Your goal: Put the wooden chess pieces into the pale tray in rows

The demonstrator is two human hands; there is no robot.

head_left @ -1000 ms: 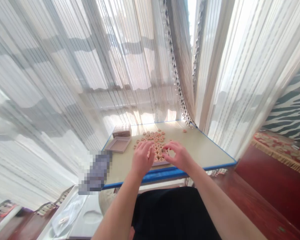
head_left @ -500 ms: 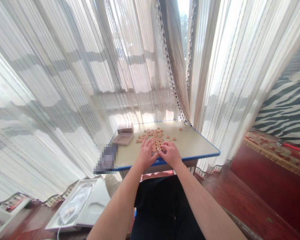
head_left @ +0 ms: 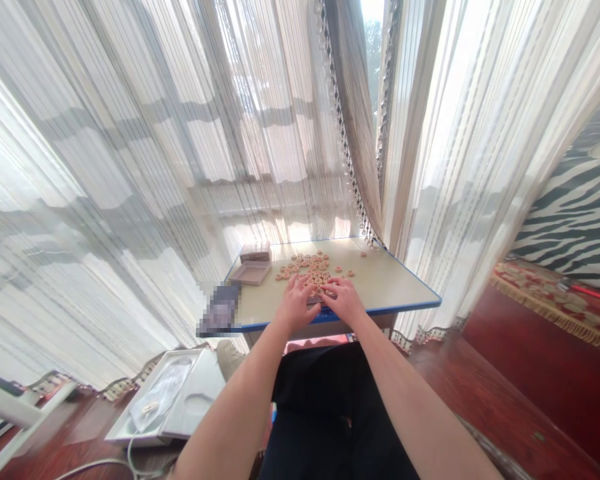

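Observation:
Round wooden discs that look like Chinese chess pieces [head_left: 307,262] lie bunched on the pale table [head_left: 390,283]. A tighter cluster sits between my hands near the front edge. My left hand [head_left: 295,303] curves along the left side of this cluster, fingers apart and thumb towards the right. Opposite it, my right hand [head_left: 344,300] bends its fingers against the cluster's right side. Neither hand visibly lifts a piece, though my fingers hide some of them. Between my thumbs a narrow dark strip shows at the table edge; I cannot make out what it is.
An open shallow box [head_left: 251,273] and a closed-looking box [head_left: 255,251] stand at the table's left. A pixelated dark item [head_left: 221,308] overhangs the left corner. Loose pieces lie to the right. On the floor is an open white box [head_left: 180,393]; curtains hang behind the table.
The pieces between my hands now lie slightly farther from the front edge. My thumbs have parted a little, and the whole view has shifted slightly.

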